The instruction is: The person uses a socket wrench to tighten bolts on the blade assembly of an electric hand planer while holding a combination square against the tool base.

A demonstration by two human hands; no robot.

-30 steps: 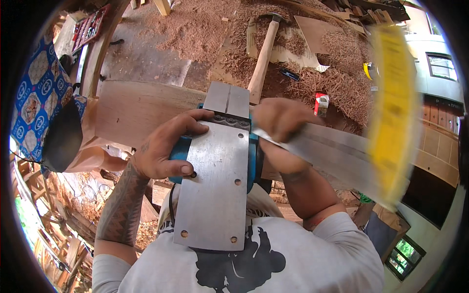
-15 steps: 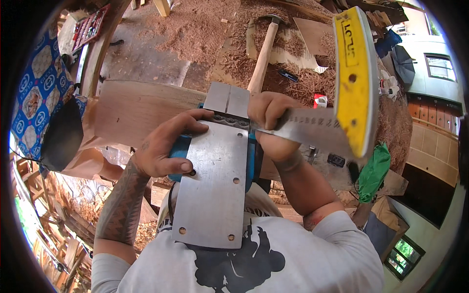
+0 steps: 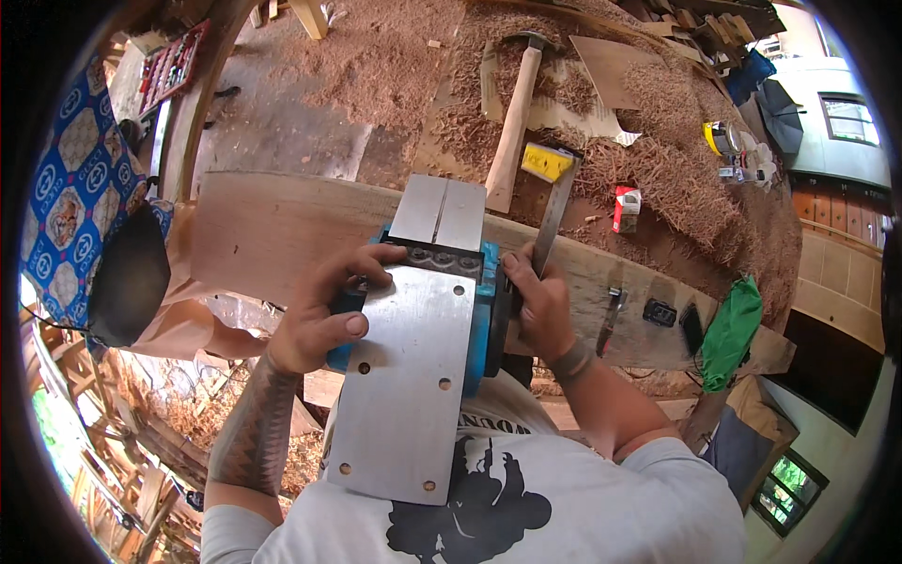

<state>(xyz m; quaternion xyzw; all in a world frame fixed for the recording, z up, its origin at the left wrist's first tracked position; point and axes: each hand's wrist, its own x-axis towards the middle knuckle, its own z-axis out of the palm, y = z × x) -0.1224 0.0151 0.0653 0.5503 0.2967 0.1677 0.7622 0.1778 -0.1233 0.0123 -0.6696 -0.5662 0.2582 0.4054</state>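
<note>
Left hand (image 3: pixel 319 324): clasping the side of a teal power planer (image 3: pixel 413 376), thumb on its metal sole. Right hand (image 3: pixel 545 310): closed around a yellow-handled square (image 3: pixel 556 211) by its blade, beside the planer's other flank. Planer: sole upward, between both hands. Beyond: wooden plank (image 3: pixel 282 221); hammer (image 3: pixel 515 136); red-and-white box (image 3: pixel 628 209); loose shavings (image 3: pixel 676 197).

We are holding a teal-bodied planer (image 3: pixel 411 362) with its silver sole facing upward, and a yellow-ended steel square (image 3: pixel 554 214) is slanting away beside its right edge
</note>
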